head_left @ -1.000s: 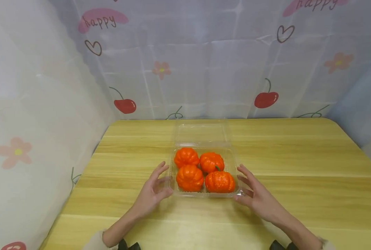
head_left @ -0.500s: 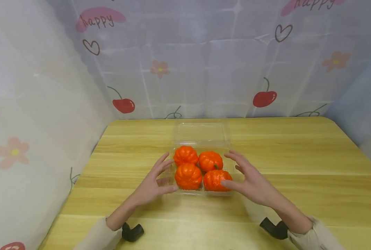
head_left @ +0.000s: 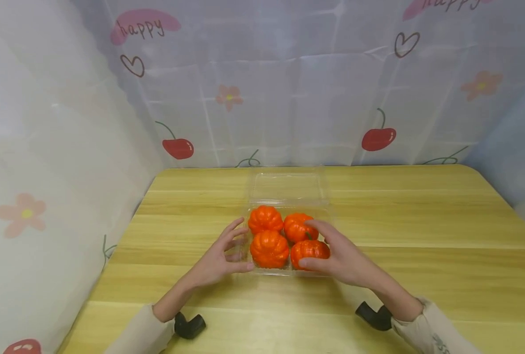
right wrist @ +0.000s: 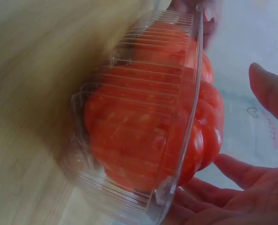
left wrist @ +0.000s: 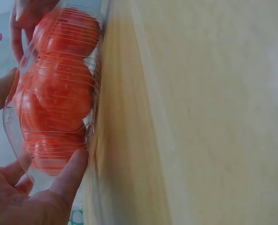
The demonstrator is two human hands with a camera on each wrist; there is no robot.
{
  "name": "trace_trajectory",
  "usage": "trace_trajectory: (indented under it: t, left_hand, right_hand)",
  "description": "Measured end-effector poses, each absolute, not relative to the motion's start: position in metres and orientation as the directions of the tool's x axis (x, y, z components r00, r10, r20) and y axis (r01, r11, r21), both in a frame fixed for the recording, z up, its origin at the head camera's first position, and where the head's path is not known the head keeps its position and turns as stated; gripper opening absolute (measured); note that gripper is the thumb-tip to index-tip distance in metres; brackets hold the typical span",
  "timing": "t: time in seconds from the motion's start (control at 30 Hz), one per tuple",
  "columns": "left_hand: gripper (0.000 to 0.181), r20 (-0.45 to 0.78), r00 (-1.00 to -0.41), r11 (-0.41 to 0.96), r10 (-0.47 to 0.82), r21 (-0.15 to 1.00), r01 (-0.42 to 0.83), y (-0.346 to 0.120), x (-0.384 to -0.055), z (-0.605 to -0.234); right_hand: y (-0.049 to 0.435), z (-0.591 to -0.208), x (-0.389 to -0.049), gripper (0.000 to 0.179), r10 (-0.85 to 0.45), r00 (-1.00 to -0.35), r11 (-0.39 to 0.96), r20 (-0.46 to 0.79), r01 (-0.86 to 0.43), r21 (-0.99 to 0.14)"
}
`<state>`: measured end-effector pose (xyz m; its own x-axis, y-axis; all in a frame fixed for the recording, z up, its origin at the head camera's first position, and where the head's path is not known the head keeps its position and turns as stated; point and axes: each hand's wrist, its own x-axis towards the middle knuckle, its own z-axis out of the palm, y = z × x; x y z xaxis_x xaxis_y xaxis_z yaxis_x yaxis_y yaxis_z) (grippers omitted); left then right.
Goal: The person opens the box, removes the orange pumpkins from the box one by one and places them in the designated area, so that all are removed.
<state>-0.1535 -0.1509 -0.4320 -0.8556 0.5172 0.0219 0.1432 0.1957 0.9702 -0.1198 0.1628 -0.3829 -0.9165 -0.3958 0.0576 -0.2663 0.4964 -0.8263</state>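
Note:
A clear plastic clamshell box [head_left: 289,273] lies with its lid folded back on the table. Several orange toy pumpkins [head_left: 269,249] fill its base in two rows. At the box's left side is my left hand [head_left: 214,263], thumb extended by the front rim; in the left wrist view one finger [left wrist: 73,173] appears to touch the plastic wall. Over the front-right pumpkin [head_left: 308,250] hovers my right hand [head_left: 348,258], its thumb crossing in front of that pumpkin in the head view. The right wrist view shows this thumb [right wrist: 270,91] apart from the pumpkins.
The transparent lid [head_left: 289,187] extends toward the table's back edge. Wood-grain table surface [head_left: 422,221] surrounds the box. Printed cloth [head_left: 289,98] hangs behind and at the sides. Black curved pieces [head_left: 190,326] sit by both sleeves.
My right hand has moved left from the box's right edge to over the front-right pumpkin. My left hand has shifted slightly forward and right. The box and pumpkins stay in place.

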Motion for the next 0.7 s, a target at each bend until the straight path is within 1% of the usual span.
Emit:
trace_trajectory:
  t: [0.1, 0.27, 0.5, 0.7]
  left_hand:
    - [0.091, 0.018, -0.858, 0.195, 0.513, 0.971, 0.137, -0.1507, -0.1547, -0.4337]
    - [0.09, 0.016, -0.861, 0.186, 0.508, 0.974, 0.128, -0.1503, -0.1553, -0.435]
    - [0.095, -0.003, -0.863, 0.19, 0.505, 0.976, 0.107, -0.1515, -0.1554, -0.436]
    - [0.089, -0.001, -0.862, 0.179, 0.507, 0.978, 0.104, -0.1509, -0.1562, -0.4359]
  right_hand:
    - [0.1612, -0.3839, -0.1199, 0.081, -0.396, -0.917, 0.516, 0.047, -0.265, -0.814]
    - [0.1607, -0.3856, -0.1195, 0.073, -0.387, -0.921, 0.567, 0.039, -0.271, -0.778]
    - [0.161, -0.3871, -0.119, 0.062, -0.364, -0.931, 0.608, 0.019, -0.253, -0.752]
    - [0.1621, -0.3879, -0.1188, 0.056, -0.371, -0.928, 0.614, 0.034, -0.272, -0.741]
